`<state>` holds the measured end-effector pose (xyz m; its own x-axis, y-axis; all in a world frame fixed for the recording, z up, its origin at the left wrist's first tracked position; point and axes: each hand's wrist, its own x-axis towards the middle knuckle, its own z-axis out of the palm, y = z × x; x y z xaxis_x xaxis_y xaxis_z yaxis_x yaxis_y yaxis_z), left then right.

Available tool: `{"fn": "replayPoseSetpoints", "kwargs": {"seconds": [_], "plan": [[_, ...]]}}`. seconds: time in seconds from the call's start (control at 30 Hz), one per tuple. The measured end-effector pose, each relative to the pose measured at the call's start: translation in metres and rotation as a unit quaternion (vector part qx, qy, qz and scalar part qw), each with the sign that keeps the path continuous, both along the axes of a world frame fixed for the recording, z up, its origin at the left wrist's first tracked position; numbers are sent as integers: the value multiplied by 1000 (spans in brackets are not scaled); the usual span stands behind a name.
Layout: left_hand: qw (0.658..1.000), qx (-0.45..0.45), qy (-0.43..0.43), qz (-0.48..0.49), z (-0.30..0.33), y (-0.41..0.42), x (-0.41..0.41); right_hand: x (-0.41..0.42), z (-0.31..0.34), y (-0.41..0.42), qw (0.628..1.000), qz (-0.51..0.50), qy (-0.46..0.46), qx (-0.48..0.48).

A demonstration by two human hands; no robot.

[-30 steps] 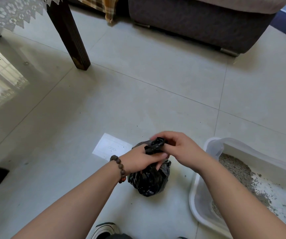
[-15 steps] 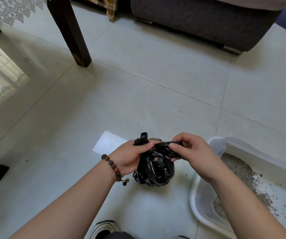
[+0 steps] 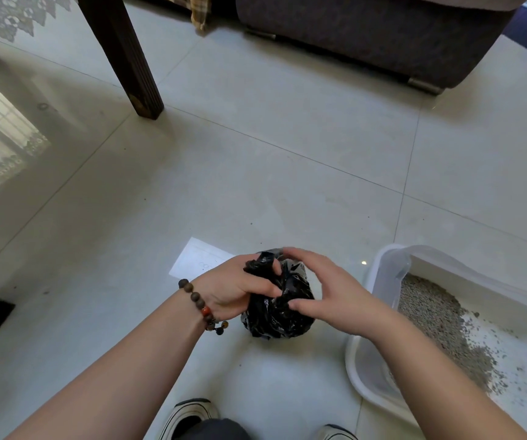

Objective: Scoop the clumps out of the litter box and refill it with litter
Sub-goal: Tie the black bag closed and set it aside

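Observation:
A small black plastic bag [image 3: 279, 315], bunched into a ball, sits on the tiled floor in front of me. My left hand [image 3: 235, 287], with a bead bracelet on the wrist, grips the bag's twisted neck, and a black tail sticks up between its fingers. My right hand [image 3: 322, 289] curves over the top and right side of the bag, fingers and thumb curled round it. The white litter box [image 3: 383, 268] stands at the lower right. Grey litter [image 3: 430, 315] lies thinly in it, and part of its white bottom is bare.
A white sheet of paper [image 3: 197, 258] lies on the floor behind the bag. A dark wooden table leg [image 3: 122, 55] stands at the upper left and a dark sofa [image 3: 367, 30] along the back. My two shoes [image 3: 189, 414] show at the bottom edge.
My right hand let go of the bag's stretched end and now wraps over the top of the bag. The left hand keeps the neck, its tail now pointing up.

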<state>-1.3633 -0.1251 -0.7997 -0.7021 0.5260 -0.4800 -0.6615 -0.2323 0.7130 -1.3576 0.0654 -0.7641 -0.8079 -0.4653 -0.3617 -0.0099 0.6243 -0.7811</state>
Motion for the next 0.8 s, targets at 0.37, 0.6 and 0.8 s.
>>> {"fn": "replayPoseSetpoints", "kwargs": {"seconds": [0.37,0.6,0.8], "plan": [[848,-402,345,37,1,7,11,2,-17,-16,995,-95,11,14],[931,-271,191,150,9,16,13,8,-24,-17,990,-138,17,30],[971,-115,123,168,5,8,22,11,-20,-18,991,-126,40,16]]}}
